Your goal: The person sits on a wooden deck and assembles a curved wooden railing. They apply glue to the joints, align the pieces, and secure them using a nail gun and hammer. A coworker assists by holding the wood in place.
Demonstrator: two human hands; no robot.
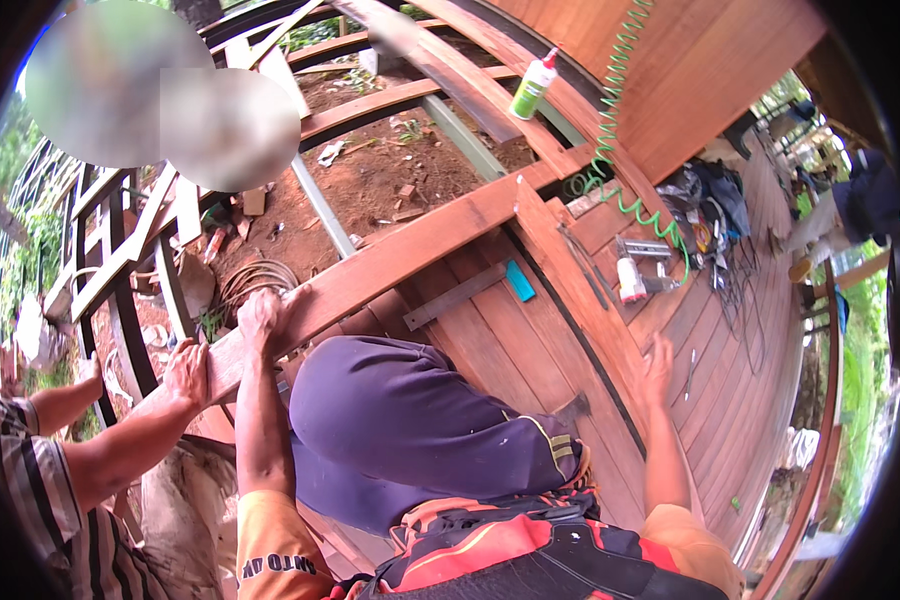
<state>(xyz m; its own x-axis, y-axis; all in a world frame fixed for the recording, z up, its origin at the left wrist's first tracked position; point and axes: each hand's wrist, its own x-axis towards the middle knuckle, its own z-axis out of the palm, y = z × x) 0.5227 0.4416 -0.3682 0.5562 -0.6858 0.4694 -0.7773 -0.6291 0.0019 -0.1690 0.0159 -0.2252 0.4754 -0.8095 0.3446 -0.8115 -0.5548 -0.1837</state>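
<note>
A long reddish-brown wooden board (400, 258) runs from the lower left up to the right, across the front of my knees. Near its left part, my left hand (265, 318) is closed over the board's edge. A co-worker's hand (187, 374) rests on the same board, left of mine. My right hand (656, 368) lies on the decking beside a diagonal plank (585, 300), its fingers stretched out and nothing visible in it. Under the long board, a flat metal bar (455, 297) and a turquoise block (520, 281) lie on the deck boards (490, 335).
A nail gun (632, 278) on a green coiled air hose (610, 130) lies right of the plank. Beyond stands a white-and-green glue bottle (533, 87). Open metal joists (320, 208) span bare soil (430, 165). Cables (740, 310) lie at right; another person (865, 205) is there.
</note>
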